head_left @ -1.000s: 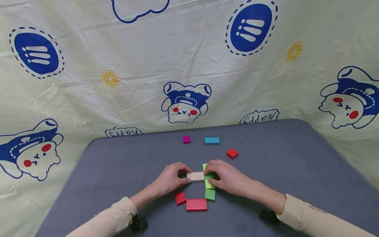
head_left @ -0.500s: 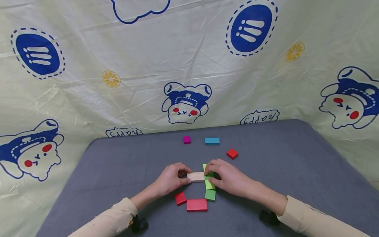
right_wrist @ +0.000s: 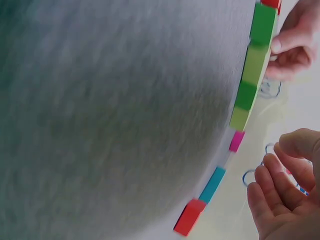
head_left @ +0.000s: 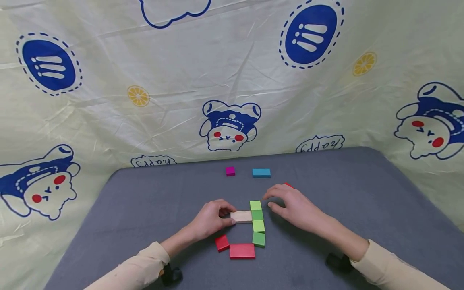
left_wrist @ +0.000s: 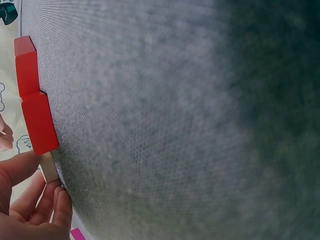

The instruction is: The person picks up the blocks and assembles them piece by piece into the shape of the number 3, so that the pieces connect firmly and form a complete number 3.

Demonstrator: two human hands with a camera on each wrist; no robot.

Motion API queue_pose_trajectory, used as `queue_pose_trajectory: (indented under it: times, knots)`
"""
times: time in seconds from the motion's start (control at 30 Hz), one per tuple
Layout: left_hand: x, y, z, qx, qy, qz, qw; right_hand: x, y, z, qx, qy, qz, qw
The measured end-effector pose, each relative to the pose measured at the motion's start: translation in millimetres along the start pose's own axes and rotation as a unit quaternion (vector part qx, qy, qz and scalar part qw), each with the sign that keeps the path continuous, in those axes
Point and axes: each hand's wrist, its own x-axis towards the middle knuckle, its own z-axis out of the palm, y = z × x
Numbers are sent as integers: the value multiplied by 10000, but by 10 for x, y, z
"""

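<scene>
Pale rectangular wooden block (head_left: 242, 217) flat on grey table (head_left: 163, 193), touching column of square green blocks (head_left: 258, 226); left hand (head_left: 210, 216) pinching its free end; right hand (head_left: 295, 204) empty, fingers loosely bent; block likely light, stiff, best held by long edges

From head: facing forward and down over wooden block (head_left: 241, 217), farthest off; sharing green blocks (head_left: 257, 226) beside it with right wrist. From left wrist: low, close, rolled sideways, left of block. From right wrist: same, right of block.
</scene>
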Motion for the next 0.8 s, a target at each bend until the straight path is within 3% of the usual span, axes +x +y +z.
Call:
queue_pose_trajectory:
  times: [0.3, 0.6, 0.8]
  knots:
    - [2, 8, 0, -40, -11, -18, 10000, 12, 277, -108, -147, 173, 132, 9997]
    - [4, 0, 7, -29, 5, -75, 10000, 57, 497, -214, -514, -76, -7, 9986]
    - [5, -7, 16, -16, 14, -83, 10000, 133, 647, -306, -560, -567, -137, 9967]
